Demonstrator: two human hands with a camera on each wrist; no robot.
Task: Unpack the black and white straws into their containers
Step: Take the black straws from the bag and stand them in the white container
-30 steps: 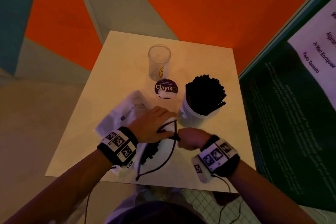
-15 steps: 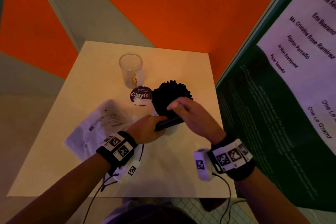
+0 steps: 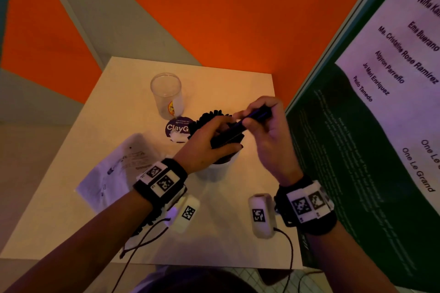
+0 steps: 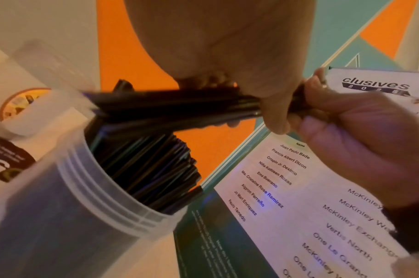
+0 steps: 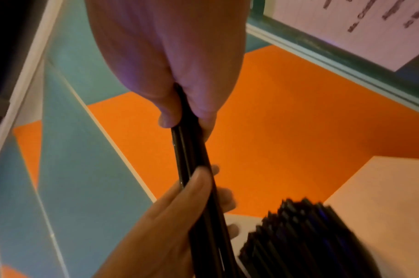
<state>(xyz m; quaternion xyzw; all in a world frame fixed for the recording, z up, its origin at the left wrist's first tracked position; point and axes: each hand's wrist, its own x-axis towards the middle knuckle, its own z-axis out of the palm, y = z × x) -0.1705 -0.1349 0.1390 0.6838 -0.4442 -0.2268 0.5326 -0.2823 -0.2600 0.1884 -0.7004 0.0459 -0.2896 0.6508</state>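
Note:
A small bundle of black straws (image 3: 240, 126) (image 4: 170, 105) (image 5: 196, 176) lies level above the white container (image 3: 214, 171) (image 4: 68, 210), which is packed with upright black straws (image 3: 212, 115) (image 4: 151, 169) (image 5: 306, 235). My left hand (image 3: 209, 143) grips the bundle's near end, thumb on top (image 5: 194, 180). At the far end, my right hand (image 3: 264, 121) (image 4: 334, 112) (image 5: 180, 112) holds it with curled fingers. An empty clear cup (image 3: 167, 94) stands behind on the table (image 3: 238, 85).
A round purple "ClayGo" lid (image 3: 177, 129) lies beside the clear cup. A crumpled white plastic wrapper (image 3: 114, 169) lies at the left of the table. A dark green board with a printed name list (image 3: 381, 126) stands close at the right. Orange and grey floor surrounds the table.
Both hands rose from the table's front edge to above the white container. They carried the black bundle up with them, and the right hand slid out along it to its far end.

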